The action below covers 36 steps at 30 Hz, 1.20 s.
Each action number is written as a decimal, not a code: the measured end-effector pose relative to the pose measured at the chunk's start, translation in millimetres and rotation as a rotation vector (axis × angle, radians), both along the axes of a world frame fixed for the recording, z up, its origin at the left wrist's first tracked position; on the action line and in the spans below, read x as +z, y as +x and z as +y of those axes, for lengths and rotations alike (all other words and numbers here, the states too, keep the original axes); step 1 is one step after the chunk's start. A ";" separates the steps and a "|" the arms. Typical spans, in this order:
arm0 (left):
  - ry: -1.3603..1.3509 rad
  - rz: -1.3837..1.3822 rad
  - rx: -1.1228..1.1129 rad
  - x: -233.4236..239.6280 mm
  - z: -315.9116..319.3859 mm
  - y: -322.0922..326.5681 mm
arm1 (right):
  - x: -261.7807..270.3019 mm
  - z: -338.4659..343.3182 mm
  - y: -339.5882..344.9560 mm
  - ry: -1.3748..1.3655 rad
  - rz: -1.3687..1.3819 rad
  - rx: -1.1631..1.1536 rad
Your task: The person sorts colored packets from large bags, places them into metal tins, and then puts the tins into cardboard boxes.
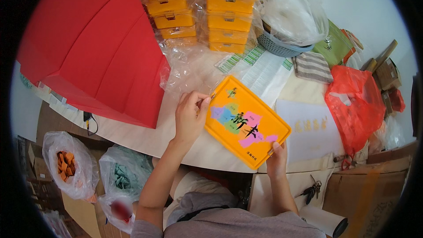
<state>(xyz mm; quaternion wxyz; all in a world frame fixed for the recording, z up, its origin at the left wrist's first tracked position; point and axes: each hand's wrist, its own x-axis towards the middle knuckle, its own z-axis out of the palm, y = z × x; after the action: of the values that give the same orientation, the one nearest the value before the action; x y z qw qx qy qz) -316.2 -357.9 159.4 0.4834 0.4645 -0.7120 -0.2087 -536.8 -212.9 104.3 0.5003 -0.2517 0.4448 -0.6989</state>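
Observation:
A shallow yellow box (223, 142) with a printed, multicoloured map and black characters on its lid lies tilted over the table's front edge. My left hand (191, 115) is at its upper-left end, thumb and forefinger pinched together at a small metal latch (213, 96). At the opposite end my right hand (277, 162) grips the box, thumb on the rim beside another metal latch (271, 153). The fingers under the box are hidden.
Stacked red boxes (109, 56) stand left. Yellow boxes in clear plastic (231, 19) rise behind, beside a blue basket (281, 44). Printed strips (261, 72), a striped cloth (312, 66) and a red plastic bag (355, 105) lie right. Bags of coloured pieces (71, 165) stand lower left.

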 end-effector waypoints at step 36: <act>-0.469 -0.481 -0.436 17.0 57.3 -27.2 | 16.1 -17.0 90.9 0.031 -0.200 -0.084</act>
<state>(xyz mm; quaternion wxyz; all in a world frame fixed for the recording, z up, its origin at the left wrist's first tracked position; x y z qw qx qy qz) -343.3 -300.6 176.5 0.3403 0.2153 -0.9150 -0.0236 -445.8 -229.9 120.4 0.5163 -0.1543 0.4136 -0.7338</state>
